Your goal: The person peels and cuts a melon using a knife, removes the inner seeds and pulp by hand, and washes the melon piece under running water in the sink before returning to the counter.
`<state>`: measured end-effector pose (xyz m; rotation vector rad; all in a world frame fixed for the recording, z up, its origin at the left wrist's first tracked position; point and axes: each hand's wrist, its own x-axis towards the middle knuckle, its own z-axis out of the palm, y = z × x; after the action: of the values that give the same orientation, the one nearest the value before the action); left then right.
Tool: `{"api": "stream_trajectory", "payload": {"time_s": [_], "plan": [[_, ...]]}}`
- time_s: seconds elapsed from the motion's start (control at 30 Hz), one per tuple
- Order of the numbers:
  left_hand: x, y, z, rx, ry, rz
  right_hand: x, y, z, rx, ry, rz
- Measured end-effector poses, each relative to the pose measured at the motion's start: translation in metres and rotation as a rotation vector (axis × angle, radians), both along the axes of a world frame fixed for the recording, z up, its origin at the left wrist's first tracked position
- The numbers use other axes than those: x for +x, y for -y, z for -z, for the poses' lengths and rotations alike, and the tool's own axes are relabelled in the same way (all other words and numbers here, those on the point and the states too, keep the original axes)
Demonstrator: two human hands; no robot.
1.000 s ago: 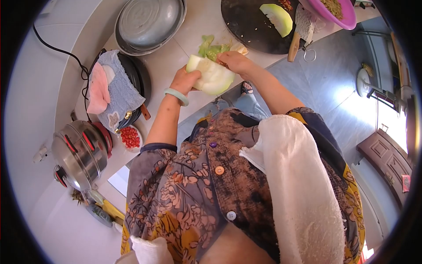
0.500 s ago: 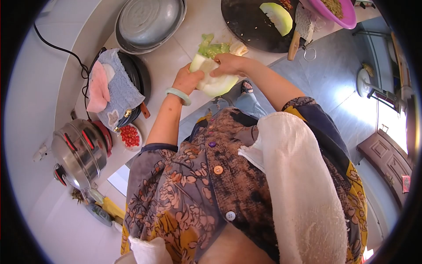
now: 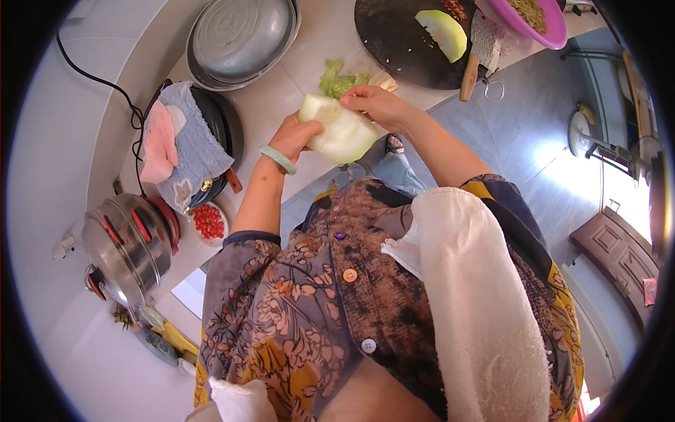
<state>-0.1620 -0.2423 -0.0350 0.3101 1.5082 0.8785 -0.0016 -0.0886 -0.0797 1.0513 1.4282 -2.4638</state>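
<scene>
A thick piece of winter melon [image 3: 341,133], pale flesh facing up, is held over the counter's front edge. My left hand [image 3: 292,133], with a pale bangle at the wrist, is closed on its left side, thumb on the flesh. At the upper right edge, the fingers of my right hand [image 3: 373,102] are pinched together against the melon; whether pulp is between them I cannot tell. Just beyond lies a small heap of green scraps [image 3: 341,79] beside a pale yellowish lump [image 3: 384,82]. Another melon slice [image 3: 443,35] rests on the round dark cutting board [image 3: 394,42].
A cleaver [image 3: 478,56] lies at the board's right edge, near a pink basin [image 3: 555,32]. A metal basin [image 3: 242,39] stands at the back left. Farther left are a cloth-covered black appliance [image 3: 225,126], a bowl of red pieces [image 3: 209,221] and a steel steamer pot [image 3: 126,243].
The melon piece has tilted so more of its hollow face shows. My right hand has shifted from over the hollow to the melon's upper right edge. The left hand keeps its grip.
</scene>
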Motion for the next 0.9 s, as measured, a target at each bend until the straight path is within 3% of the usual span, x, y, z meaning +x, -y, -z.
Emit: {"api": "stream_trajectory", "payload": {"time_s": [0.17, 0.27, 0.37, 0.5, 0.57, 0.67, 0.77, 0.9], "plan": [[-0.007, 0.007, 0.017, 0.130, 0.099, -0.029, 0.001, 0.006, 0.007, -0.173, -0.100, 0.140], [-0.009, 0.011, 0.016, 0.195, 0.206, -0.207, 0.006, -0.004, 0.004, 0.048, 0.018, 0.064], [-0.006, 0.007, -0.004, 0.218, 0.285, -0.371, 0.008, -0.013, -0.011, 0.357, 0.154, 0.027], [-0.005, 0.012, -0.013, 0.272, 0.239, -0.415, 0.006, -0.006, -0.044, 0.979, 0.003, 0.116], [-0.002, 0.013, -0.017, 0.268, 0.144, -0.430, 0.005, -0.001, -0.037, 1.146, -0.078, 0.174], [0.005, 0.015, -0.015, 0.376, -0.172, -0.422, 0.012, -0.011, 0.023, 1.731, -0.057, -0.106], [0.013, 0.019, -0.053, 0.250, -0.592, -0.344, 0.000, -0.011, -0.010, 1.523, -0.083, 0.072], [0.032, 0.032, -0.050, 0.276, -0.604, -0.546, 0.000, -0.016, -0.052, 1.155, -0.027, -0.068]]}}
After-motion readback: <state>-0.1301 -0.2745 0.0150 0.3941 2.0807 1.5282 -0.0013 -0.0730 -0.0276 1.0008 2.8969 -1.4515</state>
